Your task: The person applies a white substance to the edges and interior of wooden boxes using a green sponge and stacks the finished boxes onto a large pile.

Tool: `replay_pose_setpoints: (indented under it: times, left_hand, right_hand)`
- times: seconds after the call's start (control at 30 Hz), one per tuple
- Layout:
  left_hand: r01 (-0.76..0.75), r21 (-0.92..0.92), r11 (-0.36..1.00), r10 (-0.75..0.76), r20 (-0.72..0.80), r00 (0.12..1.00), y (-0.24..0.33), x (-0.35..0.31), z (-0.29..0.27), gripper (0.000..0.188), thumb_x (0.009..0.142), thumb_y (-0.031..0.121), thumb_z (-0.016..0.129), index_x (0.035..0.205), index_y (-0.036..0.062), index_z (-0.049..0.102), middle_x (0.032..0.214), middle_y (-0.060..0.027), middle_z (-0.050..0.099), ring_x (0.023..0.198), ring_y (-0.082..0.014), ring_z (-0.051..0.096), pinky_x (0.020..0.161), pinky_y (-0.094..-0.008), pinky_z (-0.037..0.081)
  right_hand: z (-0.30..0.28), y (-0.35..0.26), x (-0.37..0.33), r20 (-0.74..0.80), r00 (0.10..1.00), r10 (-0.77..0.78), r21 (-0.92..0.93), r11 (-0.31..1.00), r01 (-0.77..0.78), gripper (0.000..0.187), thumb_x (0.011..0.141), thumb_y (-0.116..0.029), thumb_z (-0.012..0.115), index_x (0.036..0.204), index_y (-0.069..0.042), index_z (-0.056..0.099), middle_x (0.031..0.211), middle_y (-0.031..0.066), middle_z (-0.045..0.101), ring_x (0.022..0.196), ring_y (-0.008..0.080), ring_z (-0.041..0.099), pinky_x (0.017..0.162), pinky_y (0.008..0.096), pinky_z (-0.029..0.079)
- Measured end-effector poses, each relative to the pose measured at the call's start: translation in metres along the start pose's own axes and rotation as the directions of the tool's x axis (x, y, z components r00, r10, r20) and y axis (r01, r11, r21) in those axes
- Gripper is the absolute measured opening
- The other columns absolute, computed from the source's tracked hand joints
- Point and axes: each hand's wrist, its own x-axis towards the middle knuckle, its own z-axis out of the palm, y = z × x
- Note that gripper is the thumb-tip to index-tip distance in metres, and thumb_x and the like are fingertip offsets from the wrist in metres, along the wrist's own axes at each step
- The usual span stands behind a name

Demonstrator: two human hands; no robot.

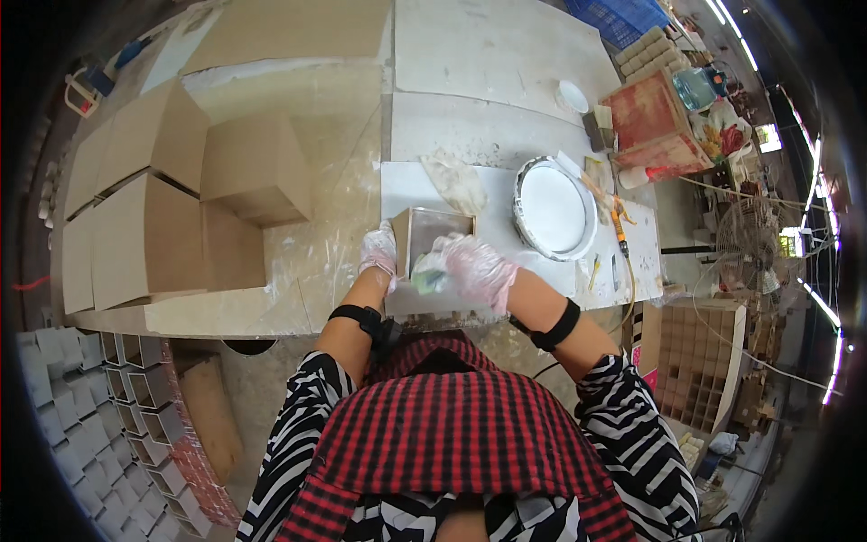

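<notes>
A small open-topped box (403, 239) with brown sides and a greyish inside sits at the table's near edge. My left hand (378, 249), in a thin clear glove smeared with white, is closed on the box's left side. Over its near right part is my right hand (477, 273), gloved the same way and closed around a pale green and white wad (428, 276), a sponge or cloth. The fingers partly cover that wad, so its exact kind is unclear. To the right stands a round tub (521, 228) of white paint-like liquid. Beyond the box lies a crumpled whitish rag (454, 183).
Several large brown cardboard boxes (172, 230) stand at the left. A brush-like tool (578, 172) rests at the tub's rim, near an orange-handled tool (619, 221) with a hose. A red-stained crate (655, 126) stands far right. Stacked white boxes (81, 406) fill the lower left.
</notes>
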Motion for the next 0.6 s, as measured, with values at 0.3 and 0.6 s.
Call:
replay_pose_setpoints:
  times: [0.3,0.6]
  left_hand:
    - [0.000,0.045,0.999,0.001,-0.015,1.000,-0.001,0.000,0.004,0.059,0.089,0.047,0.038,0.099,-0.0064,0.061,0.103,-0.0269,0.059,0.103,-0.0399,0.054,0.084,-0.0430,0.043]
    - [-0.008,0.032,0.999,0.007,0.043,0.999,0.000,-0.001,-0.004,0.057,0.089,0.047,0.038,0.099,-0.0036,0.063,0.102,-0.0265,0.059,0.101,-0.0401,0.054,0.083,-0.0429,0.043]
  right_hand:
    - [-0.038,0.020,0.003,-0.077,0.959,0.271,0.095,0.960,-0.264,0.020,0.077,-0.018,0.060,0.096,-0.017,0.065,0.091,0.0112,0.063,0.080,0.0304,0.062,0.076,0.0386,0.049]
    - [-0.015,0.005,-0.024,0.049,0.964,0.259,-0.063,0.965,-0.256,0.020,0.076,-0.019,0.060,0.095,-0.020,0.064,0.092,0.0115,0.057,0.085,0.0307,0.058,0.074,0.0411,0.049]
